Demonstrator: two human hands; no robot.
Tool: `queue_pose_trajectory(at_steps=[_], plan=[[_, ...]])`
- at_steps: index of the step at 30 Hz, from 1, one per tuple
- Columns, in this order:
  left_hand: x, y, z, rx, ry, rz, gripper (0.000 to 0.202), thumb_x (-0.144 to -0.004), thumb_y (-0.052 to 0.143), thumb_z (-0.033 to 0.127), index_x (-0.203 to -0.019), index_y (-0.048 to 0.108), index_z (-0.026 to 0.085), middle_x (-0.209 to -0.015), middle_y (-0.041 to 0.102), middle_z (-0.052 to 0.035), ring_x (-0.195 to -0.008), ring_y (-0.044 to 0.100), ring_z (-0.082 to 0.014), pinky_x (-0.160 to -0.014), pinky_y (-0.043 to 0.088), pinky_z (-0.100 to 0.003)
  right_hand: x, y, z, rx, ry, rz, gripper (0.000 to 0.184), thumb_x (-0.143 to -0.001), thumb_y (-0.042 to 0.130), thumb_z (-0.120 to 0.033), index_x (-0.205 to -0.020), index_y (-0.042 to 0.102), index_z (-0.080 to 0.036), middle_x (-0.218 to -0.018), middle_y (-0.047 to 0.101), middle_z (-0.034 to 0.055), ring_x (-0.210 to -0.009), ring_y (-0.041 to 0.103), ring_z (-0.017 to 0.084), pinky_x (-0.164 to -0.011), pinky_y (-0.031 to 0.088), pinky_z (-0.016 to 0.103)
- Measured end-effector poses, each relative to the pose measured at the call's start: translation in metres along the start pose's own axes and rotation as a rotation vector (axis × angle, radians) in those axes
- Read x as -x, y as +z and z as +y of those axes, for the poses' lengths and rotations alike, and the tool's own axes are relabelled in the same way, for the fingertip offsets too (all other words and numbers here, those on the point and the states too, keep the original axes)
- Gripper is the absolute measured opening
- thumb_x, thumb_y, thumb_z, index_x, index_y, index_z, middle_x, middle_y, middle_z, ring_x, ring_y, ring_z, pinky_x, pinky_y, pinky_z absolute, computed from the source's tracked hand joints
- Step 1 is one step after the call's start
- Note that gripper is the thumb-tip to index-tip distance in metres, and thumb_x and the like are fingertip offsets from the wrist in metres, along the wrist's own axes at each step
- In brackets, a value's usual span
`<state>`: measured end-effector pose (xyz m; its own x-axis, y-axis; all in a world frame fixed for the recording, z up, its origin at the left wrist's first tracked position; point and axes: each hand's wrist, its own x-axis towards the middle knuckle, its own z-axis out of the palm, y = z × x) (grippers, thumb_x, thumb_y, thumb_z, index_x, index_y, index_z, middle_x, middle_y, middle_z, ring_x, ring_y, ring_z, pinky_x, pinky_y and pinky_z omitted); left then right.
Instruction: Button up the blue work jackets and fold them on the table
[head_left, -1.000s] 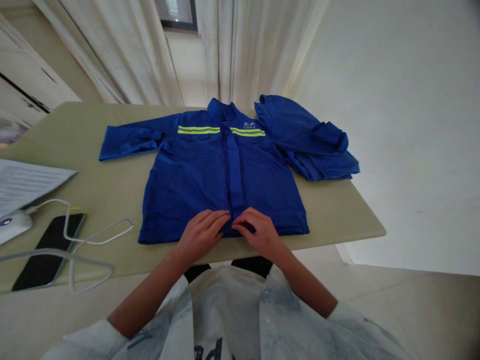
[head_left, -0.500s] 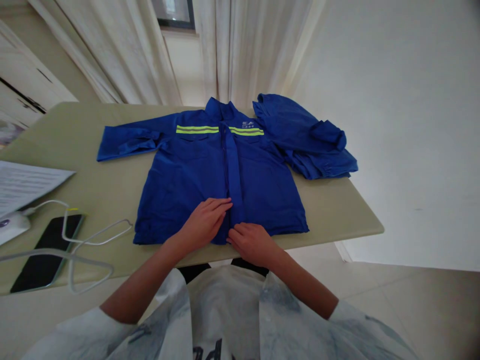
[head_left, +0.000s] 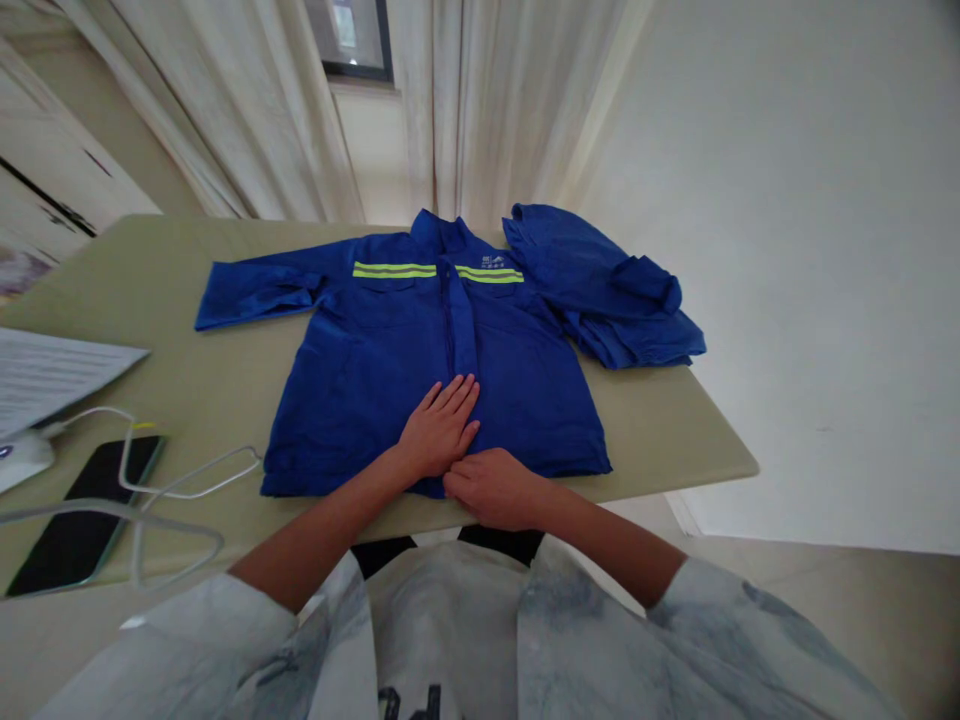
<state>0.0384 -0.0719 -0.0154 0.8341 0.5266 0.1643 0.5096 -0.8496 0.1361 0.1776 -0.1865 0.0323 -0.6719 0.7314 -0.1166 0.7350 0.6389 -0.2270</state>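
A blue work jacket (head_left: 375,360) with yellow-green reflective stripes lies front up on the table, collar away from me. Its left-hand sleeve stretches out to the side; the other lies over a folded blue garment (head_left: 637,335). My left hand (head_left: 440,425) rests flat on the jacket's front placket, fingers spread and pointing away from me. Just below it, at the bottom hem, my right hand (head_left: 495,488) has its fingers curled closed on the placket's lower end. The fingertips of the right hand are partly hidden.
The jacket lies on a greenish-beige table (head_left: 667,425). On the left are a printed sheet (head_left: 60,370), a white device (head_left: 22,460), a dark phone (head_left: 82,520) and a looping white cable (head_left: 202,487). Curtains (head_left: 495,110) hang behind, and a white wall (head_left: 810,250) stands to the right.
My left hand has slid slightly right and up onto the placket and flattened, its fingers spreading. My right hand stays at the hem. The view has shifted a little.
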Motion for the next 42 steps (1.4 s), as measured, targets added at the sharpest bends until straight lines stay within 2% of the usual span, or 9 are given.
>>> queue_pose_trajectory(at_steps=[3, 6, 12, 18, 25, 30, 33, 38, 42], plan=[[0.000, -0.001, 0.001, 0.009, -0.005, -0.008, 0.063, -0.108, 0.032, 0.041, -0.166, 0.032, 0.016, -0.172, 0.029, -0.0079, -0.161, 0.025, -0.0253, -0.131, 0.025, -0.048, -0.001, -0.004, 0.003, -0.008, -0.018, -0.040, 0.014, -0.104, 0.050, -0.017, -0.108, 0.064, -0.015, -0.101, 0.074, 0.0095, -0.087, 0.068, 0.021, -0.074, 0.046, 0.031], [0.000, -0.001, 0.000, 0.043, 0.008, 0.000, 0.062, -0.109, 0.032, 0.040, -0.166, 0.033, 0.015, -0.172, 0.029, -0.0090, -0.161, 0.025, -0.0258, -0.131, 0.025, -0.050, -0.002, -0.003, 0.008, -0.109, 0.023, -0.023, 0.018, -0.109, 0.050, -0.025, -0.105, 0.066, -0.017, -0.099, 0.075, 0.0084, -0.088, 0.069, 0.020, -0.074, 0.045, 0.029], [0.003, -0.007, -0.010, 0.221, -0.073, 0.055, 0.057, -0.111, 0.024, 0.035, -0.161, 0.039, 0.011, -0.170, 0.035, -0.0115, -0.156, 0.037, -0.0209, -0.128, 0.034, -0.041, 0.007, 0.008, 0.013, -0.405, 0.190, 0.176, 0.021, -0.110, 0.052, -0.028, -0.102, 0.068, -0.017, -0.099, 0.073, 0.0051, -0.092, 0.068, 0.016, -0.085, 0.048, 0.025], [0.011, -0.009, -0.005, 0.077, -0.061, -0.004, 0.065, -0.109, 0.033, 0.049, -0.165, 0.034, 0.016, -0.173, 0.026, -0.0092, -0.159, 0.030, -0.0264, -0.131, 0.025, -0.048, 0.007, 0.002, 0.001, -0.237, 0.258, 0.066, 0.023, -0.111, 0.046, -0.029, -0.105, 0.065, -0.017, -0.103, 0.073, 0.0086, -0.095, 0.069, 0.020, -0.080, 0.049, 0.029], [0.011, -0.005, -0.003, 0.018, -0.057, -0.004, 0.065, -0.110, 0.029, 0.046, -0.166, 0.032, 0.015, -0.174, 0.022, -0.0084, -0.160, 0.029, -0.0259, -0.131, 0.024, -0.046, -0.005, -0.014, -0.003, -0.046, 0.135, -0.081, 0.016, -0.104, 0.049, -0.022, -0.109, 0.063, -0.017, -0.100, 0.075, 0.0103, -0.088, 0.071, 0.023, -0.069, 0.044, 0.030], [0.009, -0.003, -0.004, -0.001, -0.050, 0.017, 0.062, -0.110, 0.028, 0.044, -0.166, 0.034, 0.017, -0.173, 0.025, -0.0075, -0.159, 0.031, -0.0254, -0.130, 0.025, -0.047, -0.006, -0.011, 0.005, -0.095, -0.016, -0.087, 0.015, -0.103, 0.051, -0.025, -0.106, 0.064, -0.017, -0.099, 0.075, 0.0087, -0.083, 0.067, 0.020, -0.068, 0.040, 0.030], [0.010, -0.005, -0.003, -0.007, -0.044, 0.036, 0.062, -0.111, 0.027, 0.045, -0.167, 0.031, 0.018, -0.174, 0.023, -0.0063, -0.159, 0.030, -0.0243, -0.130, 0.028, -0.046, -0.004, -0.007, 0.007, -0.232, 0.020, -0.016, 0.018, -0.104, 0.050, -0.027, -0.097, 0.064, -0.019, -0.092, 0.073, 0.0039, -0.077, 0.061, 0.016, -0.067, 0.038, 0.028], [0.027, -0.009, -0.009, 0.000, -0.050, 0.057, 0.065, -0.112, 0.027, 0.048, -0.169, 0.021, 0.019, -0.172, 0.028, -0.0052, -0.158, 0.033, -0.0223, -0.127, 0.034, -0.045, 0.011, -0.012, 0.013, -0.618, 0.194, 0.254, 0.020, -0.101, 0.049, -0.022, -0.082, 0.056, -0.019, -0.074, 0.057, -0.0034, -0.068, 0.049, 0.011, -0.067, 0.035, 0.025], [0.049, -0.009, -0.025, 0.001, -0.074, 0.064, 0.066, -0.111, 0.030, 0.046, -0.170, 0.016, 0.021, -0.170, 0.033, -0.0068, -0.156, 0.037, -0.0231, -0.127, 0.036, -0.046, 0.041, -0.014, 0.025, -0.886, 0.308, 0.465, 0.031, -0.104, 0.048, -0.033, -0.076, 0.050, -0.020, -0.067, 0.046, -0.0053, -0.063, 0.043, 0.011, -0.062, 0.033, 0.024]])
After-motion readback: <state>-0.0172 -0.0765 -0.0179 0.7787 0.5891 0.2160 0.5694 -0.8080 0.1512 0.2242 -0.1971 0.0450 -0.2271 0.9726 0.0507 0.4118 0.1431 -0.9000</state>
